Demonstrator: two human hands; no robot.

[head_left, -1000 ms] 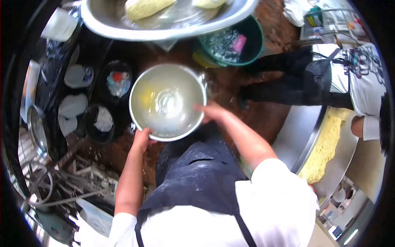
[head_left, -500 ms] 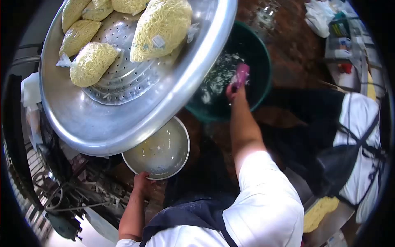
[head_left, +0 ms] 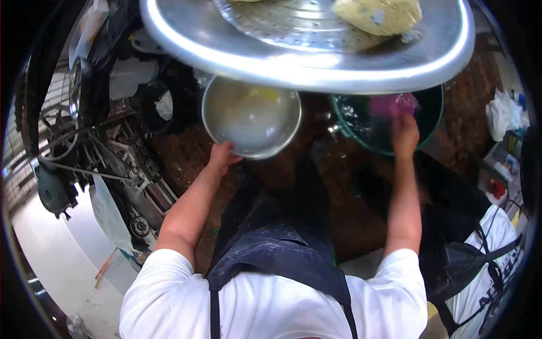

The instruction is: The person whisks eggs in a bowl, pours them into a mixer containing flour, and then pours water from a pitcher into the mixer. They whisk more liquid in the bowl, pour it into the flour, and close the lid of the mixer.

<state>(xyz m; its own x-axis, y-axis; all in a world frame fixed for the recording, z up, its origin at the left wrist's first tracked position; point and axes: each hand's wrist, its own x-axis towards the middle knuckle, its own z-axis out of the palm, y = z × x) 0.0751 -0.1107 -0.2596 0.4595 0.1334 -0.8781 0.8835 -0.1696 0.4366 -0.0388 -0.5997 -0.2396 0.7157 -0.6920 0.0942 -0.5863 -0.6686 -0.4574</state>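
My left hand grips the near rim of a round steel bowl that holds cloudy, yellowish water. My right hand reaches into a green basin of soapy water and is closed on a pink sponge. A large steel colander tray hangs over both, covering the bowl's far edge and most of the basin. A bag of yellow noodles lies on the tray.
Black machinery, cables and pipes fill the left side. The floor between bowl and basin is wet and reddish-brown. Another person in a white shirt and dark apron stands at the lower right. Cluttered items lie far right.
The view has swung, so the colander tray now sits across the top. My right hand stays in the green basin with the pink sponge. My left hand keeps its grip on the steel bowl.
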